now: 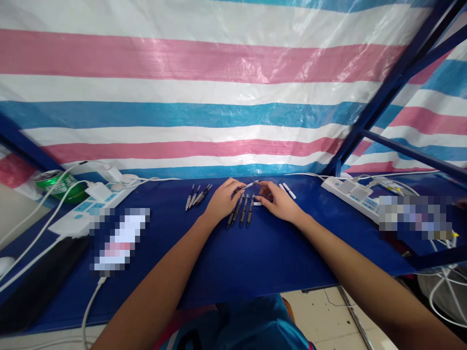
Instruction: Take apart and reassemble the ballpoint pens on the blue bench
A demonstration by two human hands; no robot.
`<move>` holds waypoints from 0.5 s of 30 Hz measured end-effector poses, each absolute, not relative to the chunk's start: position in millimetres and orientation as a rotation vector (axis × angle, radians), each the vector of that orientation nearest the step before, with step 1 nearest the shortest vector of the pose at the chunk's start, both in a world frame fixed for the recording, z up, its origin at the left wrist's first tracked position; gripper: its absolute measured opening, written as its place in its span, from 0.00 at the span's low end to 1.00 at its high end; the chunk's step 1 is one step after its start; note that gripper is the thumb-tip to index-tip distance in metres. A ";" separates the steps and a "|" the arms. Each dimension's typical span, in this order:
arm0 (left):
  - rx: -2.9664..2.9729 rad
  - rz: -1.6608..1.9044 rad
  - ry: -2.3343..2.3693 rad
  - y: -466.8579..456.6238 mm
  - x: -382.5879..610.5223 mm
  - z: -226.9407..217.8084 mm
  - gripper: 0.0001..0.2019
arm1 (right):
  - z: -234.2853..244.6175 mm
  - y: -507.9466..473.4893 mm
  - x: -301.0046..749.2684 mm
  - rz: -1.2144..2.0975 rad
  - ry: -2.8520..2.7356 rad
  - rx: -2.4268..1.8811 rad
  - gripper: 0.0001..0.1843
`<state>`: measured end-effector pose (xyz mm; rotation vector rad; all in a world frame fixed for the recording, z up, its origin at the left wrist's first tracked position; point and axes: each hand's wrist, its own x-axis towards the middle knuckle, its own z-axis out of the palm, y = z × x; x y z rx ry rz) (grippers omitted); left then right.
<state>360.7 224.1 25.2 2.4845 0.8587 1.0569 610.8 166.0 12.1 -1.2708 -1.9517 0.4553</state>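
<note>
Over the blue table, a pen point(251, 184) with a clear barrel and dark grip lies across the gap between my hands. My left hand point(223, 200) is closed with its fingers on the pen's left end. Curled at the pen's other end, my right hand point(280, 201) has its fingertips against it. Below them several dark-gripped pens point(242, 211) lie side by side. A small white piece point(257, 203) shows beside my right thumb. Left of my left hand are several slim pen parts point(190, 197) and dark pieces point(200, 197); two white sticks point(289, 190) lie beyond my right hand.
On the left are a power strip point(87, 214), a green can point(60, 187), a charging phone point(120, 240) and a black item point(44, 282). Another power strip point(350, 194) with cables sits right. Blue metal posts point(379, 92) and a striped sheet point(204, 87) border the blue table point(292, 257).
</note>
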 end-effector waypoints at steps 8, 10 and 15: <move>2.449 1.135 0.768 220.7 362.1 27.6 0.13 | 10.9 170.3 613.0 0.448 -1.828 -1.267 0.27; 2.455 1.126 0.753 220.0 363.1 27.3 0.13 | 13.7 169.6 613.1 0.449 -1.850 -1.260 0.23; 2.485 1.073 0.716 218.8 363.6 27.0 0.13 | 19.8 165.8 611.7 0.490 -1.920 -1.226 0.14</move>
